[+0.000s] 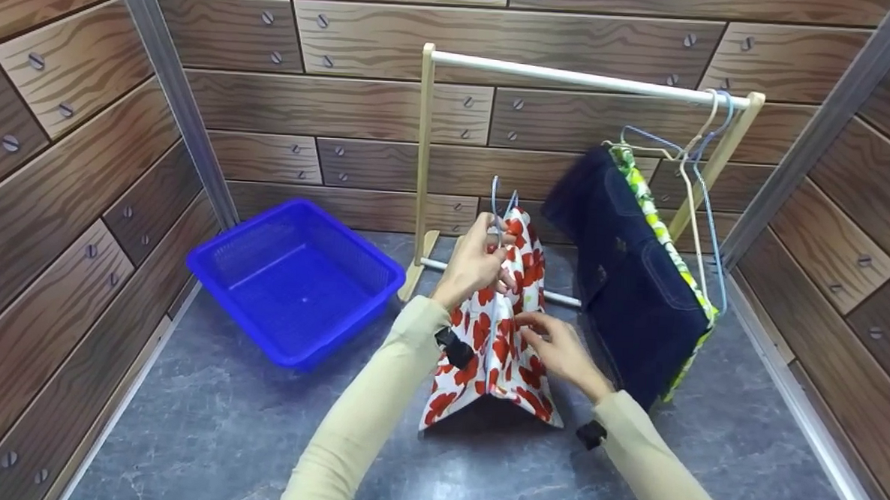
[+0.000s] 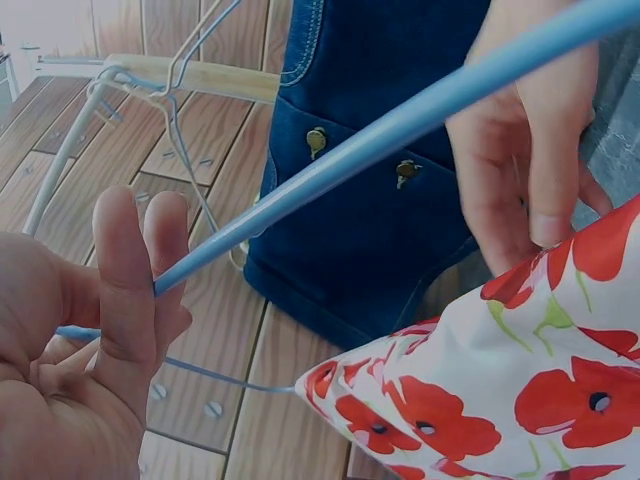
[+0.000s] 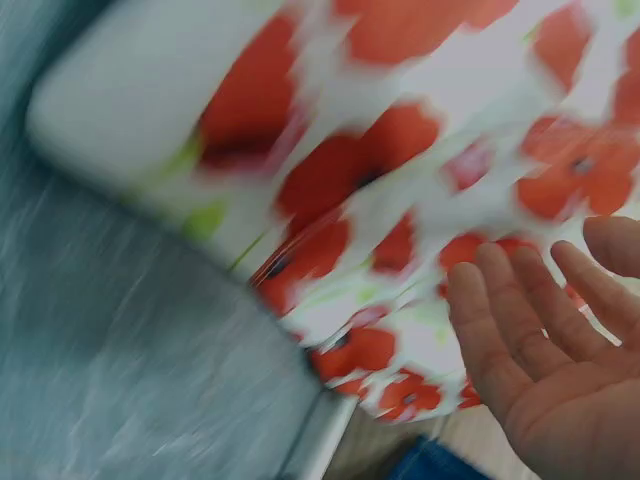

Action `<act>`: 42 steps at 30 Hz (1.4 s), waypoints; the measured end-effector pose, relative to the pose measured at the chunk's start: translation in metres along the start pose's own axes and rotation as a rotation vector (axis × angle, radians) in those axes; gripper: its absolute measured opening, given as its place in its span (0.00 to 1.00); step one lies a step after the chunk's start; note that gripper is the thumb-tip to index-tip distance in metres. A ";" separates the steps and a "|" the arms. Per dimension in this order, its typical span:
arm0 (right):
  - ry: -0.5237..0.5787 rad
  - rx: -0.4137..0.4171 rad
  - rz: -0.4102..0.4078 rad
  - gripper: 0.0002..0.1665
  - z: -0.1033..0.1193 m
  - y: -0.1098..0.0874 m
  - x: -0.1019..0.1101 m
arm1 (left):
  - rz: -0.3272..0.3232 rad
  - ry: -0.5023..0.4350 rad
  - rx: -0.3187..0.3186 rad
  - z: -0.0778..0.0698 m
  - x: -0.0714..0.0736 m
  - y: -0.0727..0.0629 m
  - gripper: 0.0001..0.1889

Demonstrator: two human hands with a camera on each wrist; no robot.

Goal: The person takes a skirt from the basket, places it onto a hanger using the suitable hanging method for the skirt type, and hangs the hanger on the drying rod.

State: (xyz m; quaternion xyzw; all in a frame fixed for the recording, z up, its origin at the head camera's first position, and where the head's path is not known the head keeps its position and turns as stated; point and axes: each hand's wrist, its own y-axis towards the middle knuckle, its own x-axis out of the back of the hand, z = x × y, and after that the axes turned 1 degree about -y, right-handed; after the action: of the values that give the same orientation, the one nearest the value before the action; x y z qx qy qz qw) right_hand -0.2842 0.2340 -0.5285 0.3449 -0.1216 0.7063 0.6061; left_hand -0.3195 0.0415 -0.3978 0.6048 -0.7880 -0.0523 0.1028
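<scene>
My left hand point(image 1: 474, 262) grips a light blue hanger point(image 2: 330, 175) near its hook, its fingers curled around the wire in the left wrist view. Draped over the hanger is a white cloth with red poppies point(image 1: 533, 385), its two sides spreading apart at the bottom. The right hand point(image 1: 561, 353) is by the cloth's right side, fingers extended and loosely bent. In the right wrist view those fingers point(image 3: 525, 310) lie close against the print without closing on it; whether they touch it is unclear.
A wooden rack with a white rail point(image 1: 558, 74) stands behind. Hangers at its right end carry dark denim point(image 1: 624, 280) and a yellow-green printed cloth point(image 1: 653, 206). To the left, a blue plastic basket point(image 1: 290, 352) sits on the grey surface. Wood-patterned walls enclose the area.
</scene>
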 end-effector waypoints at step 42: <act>0.194 0.237 -0.569 0.11 0.105 -0.050 -0.037 | 0.131 0.202 -0.194 -0.006 0.006 0.009 0.32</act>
State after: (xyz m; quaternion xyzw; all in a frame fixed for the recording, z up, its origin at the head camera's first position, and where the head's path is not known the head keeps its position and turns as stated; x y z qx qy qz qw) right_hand -0.2002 0.1554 -0.4877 0.3644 0.1210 0.5475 0.7435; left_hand -0.3280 0.0380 -0.3896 0.5413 -0.8027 -0.0603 0.2430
